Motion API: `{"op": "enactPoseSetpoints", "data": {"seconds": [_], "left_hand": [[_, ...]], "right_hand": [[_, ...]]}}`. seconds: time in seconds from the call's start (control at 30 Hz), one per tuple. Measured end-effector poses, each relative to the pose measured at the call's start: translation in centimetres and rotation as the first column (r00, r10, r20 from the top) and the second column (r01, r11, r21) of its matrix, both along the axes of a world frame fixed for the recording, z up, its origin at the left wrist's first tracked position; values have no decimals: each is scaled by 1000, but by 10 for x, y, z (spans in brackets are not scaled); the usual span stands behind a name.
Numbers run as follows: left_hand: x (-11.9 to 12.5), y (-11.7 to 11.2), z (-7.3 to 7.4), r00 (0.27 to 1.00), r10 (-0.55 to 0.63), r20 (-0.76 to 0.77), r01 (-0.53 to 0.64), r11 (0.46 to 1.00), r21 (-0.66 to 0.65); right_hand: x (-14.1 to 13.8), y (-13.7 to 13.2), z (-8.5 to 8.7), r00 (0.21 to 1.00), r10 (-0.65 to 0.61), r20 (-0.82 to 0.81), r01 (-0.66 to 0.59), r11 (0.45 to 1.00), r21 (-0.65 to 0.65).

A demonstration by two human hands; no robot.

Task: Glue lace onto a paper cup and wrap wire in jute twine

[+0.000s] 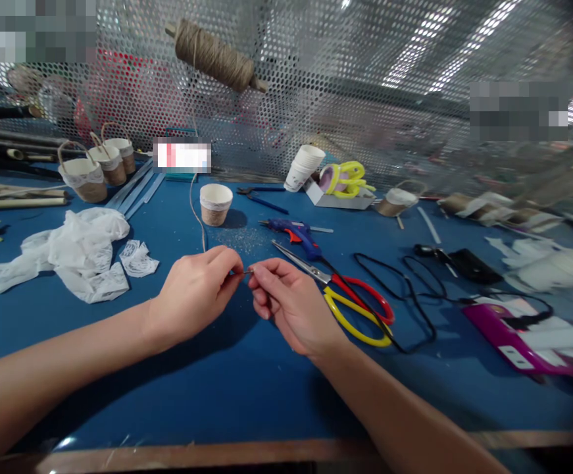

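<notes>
Both hands meet above the blue table, fingertips pinched on a thin dark strand [249,271] that shows in the small gap between them. My left hand [192,289] is closed on one end and my right hand [286,296] on the other. A length of twine [198,214] hangs from the spool [214,56] and passes behind my left hand; whether it joins the strand is hidden. Just beyond stands a paper cup [216,205] wrapped in twine with a white rim. Scissors [338,289] with red and yellow handles lie beside my right hand.
A blue glue gun [293,234] and pliers [264,197] lie past the hands. White lace [79,257] is heaped at left, near small handled baskets [83,178]. Stacked cups [304,168] stand at the back. A black cord [414,296] and purple power strip [513,339] are at right.
</notes>
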State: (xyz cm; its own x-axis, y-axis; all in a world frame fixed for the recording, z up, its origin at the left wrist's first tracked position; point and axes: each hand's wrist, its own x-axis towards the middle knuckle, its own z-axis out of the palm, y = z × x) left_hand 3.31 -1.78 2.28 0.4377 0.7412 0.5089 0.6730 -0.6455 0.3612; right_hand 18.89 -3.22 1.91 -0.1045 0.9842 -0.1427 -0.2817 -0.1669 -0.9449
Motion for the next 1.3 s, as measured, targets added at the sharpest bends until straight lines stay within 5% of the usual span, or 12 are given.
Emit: {"op": "enactPoseSetpoints", "data": {"seconds": [0.23,0.7,1.03,1.3], "left_hand": [[2,-2,2,999,18,-31,-19,999,-37],[2,-2,10,979,-76,189,127,953,-275],[-1,-1,10,978,-54,201,103,965,-241],[-3,1,8,979,-55,195,91,979,-181]], "right_hand": [[0,0,-3,997,-26,72,23,999,37],[3,-4,3,916,-112,386,11,967,253],[2,-2,-1,986,-97,135,66,973,220],[4,-4,6,877,-232,422,60,922,381]]}}
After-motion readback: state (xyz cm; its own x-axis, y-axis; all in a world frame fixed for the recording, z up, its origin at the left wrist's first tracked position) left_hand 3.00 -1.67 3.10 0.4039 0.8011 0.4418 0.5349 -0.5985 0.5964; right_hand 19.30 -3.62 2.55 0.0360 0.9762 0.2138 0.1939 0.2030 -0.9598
